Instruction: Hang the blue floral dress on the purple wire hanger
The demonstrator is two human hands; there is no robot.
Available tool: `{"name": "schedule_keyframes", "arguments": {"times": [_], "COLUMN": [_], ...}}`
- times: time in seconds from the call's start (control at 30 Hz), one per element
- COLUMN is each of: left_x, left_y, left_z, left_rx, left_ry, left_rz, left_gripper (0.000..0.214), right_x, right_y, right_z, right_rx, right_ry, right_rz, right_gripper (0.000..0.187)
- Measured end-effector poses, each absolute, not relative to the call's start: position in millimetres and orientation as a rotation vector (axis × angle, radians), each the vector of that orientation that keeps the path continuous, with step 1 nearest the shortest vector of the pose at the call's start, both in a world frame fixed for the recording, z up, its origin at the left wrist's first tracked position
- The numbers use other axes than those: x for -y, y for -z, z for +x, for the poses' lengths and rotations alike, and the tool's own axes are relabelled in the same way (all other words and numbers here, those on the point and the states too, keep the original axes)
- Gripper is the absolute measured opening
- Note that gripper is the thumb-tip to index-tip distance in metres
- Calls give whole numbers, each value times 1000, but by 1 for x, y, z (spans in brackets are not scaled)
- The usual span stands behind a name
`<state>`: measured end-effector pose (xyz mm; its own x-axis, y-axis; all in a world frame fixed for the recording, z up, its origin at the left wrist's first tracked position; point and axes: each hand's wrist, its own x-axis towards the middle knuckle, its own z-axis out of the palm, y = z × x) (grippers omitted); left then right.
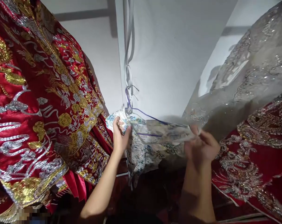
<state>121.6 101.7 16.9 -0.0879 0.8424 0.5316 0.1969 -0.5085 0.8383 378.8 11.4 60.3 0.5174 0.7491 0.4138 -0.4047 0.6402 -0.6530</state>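
A white garment with a blue floral print (143, 149) hangs on a blue wire hanger (141, 113) against a white wall. My left hand (120, 135) pinches the garment's left shoulder near the hanger's hook. My right hand (201, 144) is closed on the garment's right shoulder, where the cloth is blurred by motion. Both forearms reach up from below.
A red robe with gold and silver embroidery (38, 102) hangs close on the left. A sheer grey beaded garment (248, 81) and another red embroidered one (260, 155) hang on the right. Grey cables (128, 46) run down the white wall (169, 56) to the hanger.
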Motion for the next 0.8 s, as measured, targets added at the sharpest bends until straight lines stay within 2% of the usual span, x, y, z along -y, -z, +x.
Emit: {"name": "schedule_keyframes", "arguments": {"times": [0.1, 0.2, 0.47, 0.63, 0.8], "left_x": [-132, -143, -109, -76, -46], "left_y": [-39, -48, -26, -23, -39], "left_z": [121, 118, 53, 31, 48], "left_rx": [-1095, -973, -521, -432, -595], "left_ry": [-1697, -1709, -1612, -1623, -1671], "left_rz": [1694, 1575, 784, 688, 1027], "left_gripper": [65, 56, 31, 16, 11], "right_x": [-14, -28, -52, -55, -47], "right_y": [-10, 26, 48, 58, 49], "right_z": [377, 368, 339, 326, 316], "right_rx": [379, 129, 246, 355, 678], "right_ry": [-860, -945, -1205, -1169, -1317], "right_rz": [-391, -462, -681, -843, -923], "right_gripper": [18, 17, 3, 21, 52]}}
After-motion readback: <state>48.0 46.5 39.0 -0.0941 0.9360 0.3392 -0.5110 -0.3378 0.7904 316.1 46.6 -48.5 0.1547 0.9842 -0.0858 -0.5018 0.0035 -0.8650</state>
